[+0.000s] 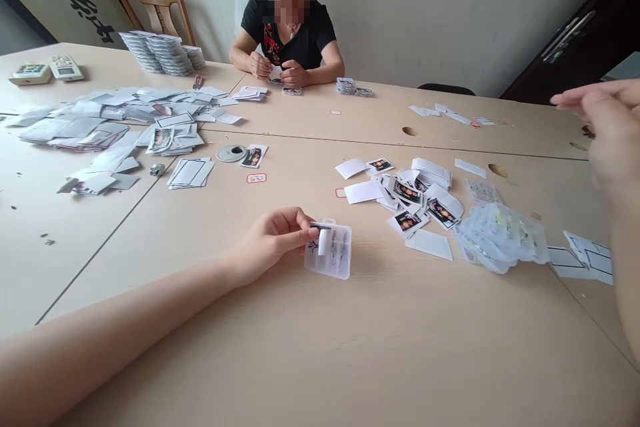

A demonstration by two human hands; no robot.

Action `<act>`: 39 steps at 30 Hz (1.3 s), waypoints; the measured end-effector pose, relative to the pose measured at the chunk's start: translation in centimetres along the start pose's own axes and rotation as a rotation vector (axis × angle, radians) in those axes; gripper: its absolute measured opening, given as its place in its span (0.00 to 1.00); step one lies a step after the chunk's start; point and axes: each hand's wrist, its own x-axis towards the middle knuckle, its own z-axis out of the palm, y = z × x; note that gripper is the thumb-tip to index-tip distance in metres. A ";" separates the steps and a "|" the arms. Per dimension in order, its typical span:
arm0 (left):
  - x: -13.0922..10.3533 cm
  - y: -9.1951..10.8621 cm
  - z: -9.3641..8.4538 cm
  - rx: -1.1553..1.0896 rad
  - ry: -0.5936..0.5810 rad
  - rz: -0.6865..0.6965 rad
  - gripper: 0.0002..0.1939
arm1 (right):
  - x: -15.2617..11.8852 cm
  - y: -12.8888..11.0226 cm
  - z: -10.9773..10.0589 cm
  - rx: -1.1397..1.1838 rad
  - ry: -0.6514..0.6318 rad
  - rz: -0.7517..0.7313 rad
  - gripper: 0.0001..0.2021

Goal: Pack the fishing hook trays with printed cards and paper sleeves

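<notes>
left hand (283,238) pinches box (340,265) over table (400,347), curled label (324,242) against it; right hand (607,130) raised, blurred, grip can't tell. likely labelling step; next move calls for pressing label flat.

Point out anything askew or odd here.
The label over the clear plastic box in the left hand curls up, white side showing, instead of lying flat. Right of it, printed labels lie in an untidy heap.

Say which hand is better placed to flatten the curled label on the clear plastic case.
Probably the right hand, raised at the picture's right edge with no held object visible. The left hand is busy gripping the clear plastic case by its upper-left corner, beside the curled label.
</notes>
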 end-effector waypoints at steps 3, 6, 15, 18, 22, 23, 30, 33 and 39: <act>-0.1 -0.1 0.2 -0.002 0.020 0.038 0.12 | -6.3 -8.2 -0.8 0.289 -0.159 -0.034 0.15; -0.2 -0.3 0.5 0.010 0.070 0.099 0.13 | -12.4 -13.2 0.2 0.479 -0.567 0.044 0.10; -0.4 -0.6 1.1 0.144 0.217 0.201 0.15 | -18.8 -17.5 7.0 0.649 -0.783 0.127 0.16; -0.6 -0.6 1.3 0.168 0.223 0.234 0.15 | -18.8 -17.8 7.9 0.646 -0.680 0.047 0.16; -0.9 -0.6 1.7 0.258 0.227 0.269 0.14 | -18.7 -17.7 7.8 0.599 -0.607 -0.069 0.15; -1.0 -0.6 1.8 0.283 0.232 0.285 0.14 | -18.7 -17.7 7.7 0.584 -0.580 -0.097 0.15; -1.6 -0.7 2.4 0.466 0.292 0.395 0.12 | -17.9 -17.9 7.4 0.482 -0.479 -0.227 0.05; -1.6 -0.6 2.5 0.498 0.311 0.407 0.11 | -17.8 -17.7 7.6 0.449 -0.473 -0.252 0.07; -1.6 -0.1 2.5 0.507 0.340 0.358 0.11 | -17.4 -17.5 7.7 0.417 -0.445 -0.277 0.06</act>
